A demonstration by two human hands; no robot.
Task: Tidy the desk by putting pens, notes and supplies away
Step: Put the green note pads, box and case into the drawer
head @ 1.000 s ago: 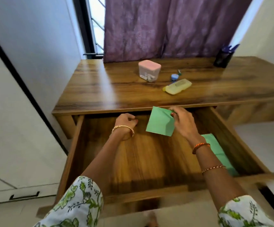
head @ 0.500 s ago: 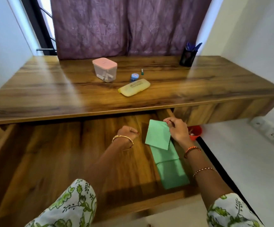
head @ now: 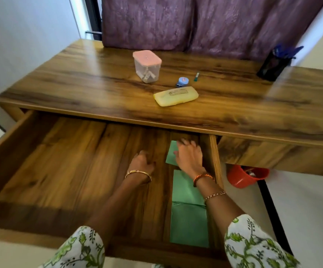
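The desk's wide drawer (head: 69, 161) stands pulled out below the desktop (head: 79, 84). My right hand (head: 188, 156) lies on a green note (head: 170, 157) at the drawer's far right corner, fingers over its far edge, holding it down flat. Two more green notes (head: 185, 190) (head: 189, 225) lie in a row nearer to me along the right wall. My left hand (head: 142, 161) rests on the drawer floor beside it, fingers curled, with nothing in it.
On the desktop stand a pink-lidded clear box (head: 147, 64), a blue sharpener (head: 182, 82), a small green stick (head: 196, 76), a yellow pouch (head: 176, 96) and a black pen holder (head: 273, 64) at the far right. A red bucket (head: 242, 177) sits on the floor under the desk.
My right hand has lowered the green note from upright in the air down flat into the drawer's far right corner. My left hand has stayed in place. The view has swung left.
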